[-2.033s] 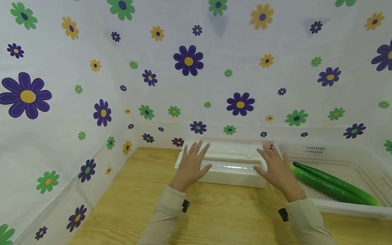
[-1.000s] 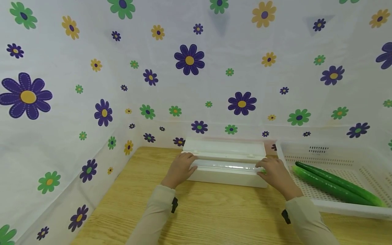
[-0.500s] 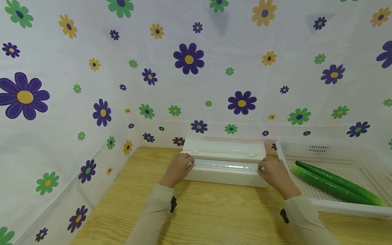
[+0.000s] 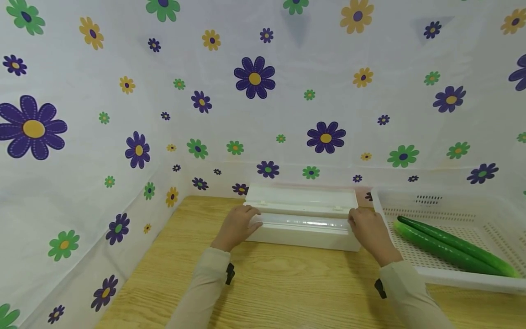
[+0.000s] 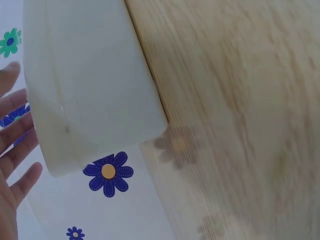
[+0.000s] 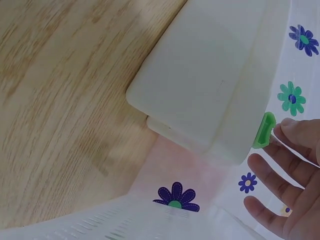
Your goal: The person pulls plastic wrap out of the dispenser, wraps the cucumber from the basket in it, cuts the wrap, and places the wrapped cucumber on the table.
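A white cling film dispenser box (image 4: 304,238) lies near the back of the table, its hinged lid (image 4: 302,197) tipped back. Clear shiny film on a roll (image 4: 304,221) shows in the opening. My left hand (image 4: 235,226) is at the box's left end, fingertips on its top edge; in the left wrist view its fingers are spread and loosely bent beside the box. My right hand (image 4: 371,233) is at the right end. There its thumb and index finger pinch a small green slide cutter (image 6: 264,131) on the box's edge, hidden in the head view.
To the right stands a white perforated plastic basket (image 4: 472,282) with two long cucumbers (image 4: 452,249) in it. A flower-printed white sheet (image 4: 222,123) rises right behind the box and along the left. The wooden table (image 4: 287,288) stretches in front.
Both hands, spread above the box two seconds ago, have come down to its two ends. The green cutter, visible by the right fingers earlier, is now covered in the head view.
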`<control>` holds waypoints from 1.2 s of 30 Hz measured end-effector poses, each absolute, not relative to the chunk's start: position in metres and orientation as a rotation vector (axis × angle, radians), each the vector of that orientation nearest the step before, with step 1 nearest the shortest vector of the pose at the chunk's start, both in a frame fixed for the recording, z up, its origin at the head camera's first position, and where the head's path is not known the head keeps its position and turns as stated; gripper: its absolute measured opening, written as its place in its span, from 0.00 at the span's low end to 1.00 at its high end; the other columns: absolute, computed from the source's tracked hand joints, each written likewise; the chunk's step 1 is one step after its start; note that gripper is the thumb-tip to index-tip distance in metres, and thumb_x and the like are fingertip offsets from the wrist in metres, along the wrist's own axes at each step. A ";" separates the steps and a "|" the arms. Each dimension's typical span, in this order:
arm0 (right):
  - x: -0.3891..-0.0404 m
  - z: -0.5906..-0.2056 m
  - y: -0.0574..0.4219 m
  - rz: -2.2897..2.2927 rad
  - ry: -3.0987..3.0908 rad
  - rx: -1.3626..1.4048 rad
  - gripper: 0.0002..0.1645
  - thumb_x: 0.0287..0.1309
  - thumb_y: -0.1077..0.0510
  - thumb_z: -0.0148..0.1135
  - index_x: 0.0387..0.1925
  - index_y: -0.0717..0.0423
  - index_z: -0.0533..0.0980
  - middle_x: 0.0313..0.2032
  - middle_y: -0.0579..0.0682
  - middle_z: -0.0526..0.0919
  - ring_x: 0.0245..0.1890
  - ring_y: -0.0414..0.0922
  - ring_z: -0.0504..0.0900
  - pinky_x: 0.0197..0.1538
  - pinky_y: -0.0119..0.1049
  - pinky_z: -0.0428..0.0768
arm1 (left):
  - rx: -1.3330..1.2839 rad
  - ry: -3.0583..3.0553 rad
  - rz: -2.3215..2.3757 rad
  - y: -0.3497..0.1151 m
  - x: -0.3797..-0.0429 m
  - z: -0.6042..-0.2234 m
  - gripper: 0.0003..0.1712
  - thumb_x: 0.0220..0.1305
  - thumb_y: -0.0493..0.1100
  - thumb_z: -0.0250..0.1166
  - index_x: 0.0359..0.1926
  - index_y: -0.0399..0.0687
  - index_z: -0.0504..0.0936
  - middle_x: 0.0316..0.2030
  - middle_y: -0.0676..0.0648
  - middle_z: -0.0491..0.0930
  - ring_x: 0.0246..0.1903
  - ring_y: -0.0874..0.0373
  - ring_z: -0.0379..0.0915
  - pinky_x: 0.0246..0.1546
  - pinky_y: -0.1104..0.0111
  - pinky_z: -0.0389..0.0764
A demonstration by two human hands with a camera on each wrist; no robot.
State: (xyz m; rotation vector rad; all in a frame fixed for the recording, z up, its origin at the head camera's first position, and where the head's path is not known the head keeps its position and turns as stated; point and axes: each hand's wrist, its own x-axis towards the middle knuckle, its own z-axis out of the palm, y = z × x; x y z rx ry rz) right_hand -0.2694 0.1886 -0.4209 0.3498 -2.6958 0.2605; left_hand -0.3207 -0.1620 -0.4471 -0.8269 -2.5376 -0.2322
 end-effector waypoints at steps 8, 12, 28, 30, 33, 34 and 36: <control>-0.270 -0.416 0.188 0.384 -2.738 0.355 0.03 0.56 0.67 0.60 0.28 0.64 0.75 0.25 0.55 0.80 0.26 0.46 0.76 0.30 0.41 0.77 | -0.829 -2.486 -0.193 -0.154 -0.324 -0.450 0.15 0.56 0.50 0.68 0.40 0.46 0.82 0.39 0.48 0.83 0.43 0.52 0.79 0.53 0.58 0.76; -0.273 -0.413 0.188 0.526 -2.772 0.344 0.02 0.58 0.69 0.57 0.30 0.67 0.74 0.26 0.57 0.79 0.26 0.46 0.76 0.30 0.40 0.77 | -0.818 -2.459 -0.172 -0.141 -0.325 -0.449 0.17 0.56 0.52 0.67 0.41 0.46 0.82 0.39 0.48 0.82 0.43 0.52 0.78 0.52 0.58 0.76; -0.277 -0.410 0.185 0.711 -2.778 0.305 0.03 0.60 0.70 0.53 0.31 0.68 0.71 0.26 0.59 0.78 0.24 0.45 0.74 0.26 0.36 0.73 | -0.812 -2.472 -0.086 -0.109 -0.325 -0.445 0.12 0.55 0.47 0.69 0.39 0.49 0.82 0.36 0.50 0.82 0.39 0.56 0.78 0.50 0.60 0.77; -0.277 -0.410 0.185 0.707 -2.769 0.306 0.02 0.59 0.70 0.54 0.31 0.68 0.71 0.25 0.58 0.78 0.23 0.45 0.73 0.26 0.35 0.73 | -0.802 -2.479 -0.063 -0.112 -0.325 -0.444 0.11 0.55 0.46 0.69 0.38 0.49 0.83 0.35 0.51 0.83 0.38 0.56 0.78 0.50 0.60 0.77; -0.279 -0.410 0.186 0.684 -2.771 0.293 0.02 0.57 0.70 0.55 0.29 0.68 0.71 0.24 0.57 0.77 0.22 0.44 0.72 0.26 0.35 0.73 | -0.780 -2.472 -0.043 -0.119 -0.325 -0.443 0.09 0.54 0.45 0.70 0.36 0.49 0.83 0.34 0.50 0.83 0.37 0.56 0.79 0.48 0.61 0.78; -0.279 -0.410 0.186 0.674 -2.774 0.285 0.02 0.56 0.70 0.56 0.29 0.67 0.72 0.23 0.56 0.77 0.22 0.44 0.73 0.26 0.35 0.73 | -0.769 -2.472 -0.043 -0.122 -0.325 -0.442 0.08 0.54 0.44 0.70 0.36 0.49 0.83 0.34 0.50 0.84 0.37 0.55 0.79 0.47 0.61 0.79; -0.280 -0.411 0.186 0.666 -2.777 0.268 0.02 0.55 0.70 0.57 0.28 0.66 0.72 0.23 0.56 0.78 0.23 0.44 0.74 0.26 0.35 0.74 | -0.750 -2.460 -0.043 -0.127 -0.326 -0.442 0.07 0.54 0.43 0.70 0.35 0.50 0.83 0.34 0.50 0.84 0.37 0.55 0.79 0.45 0.61 0.80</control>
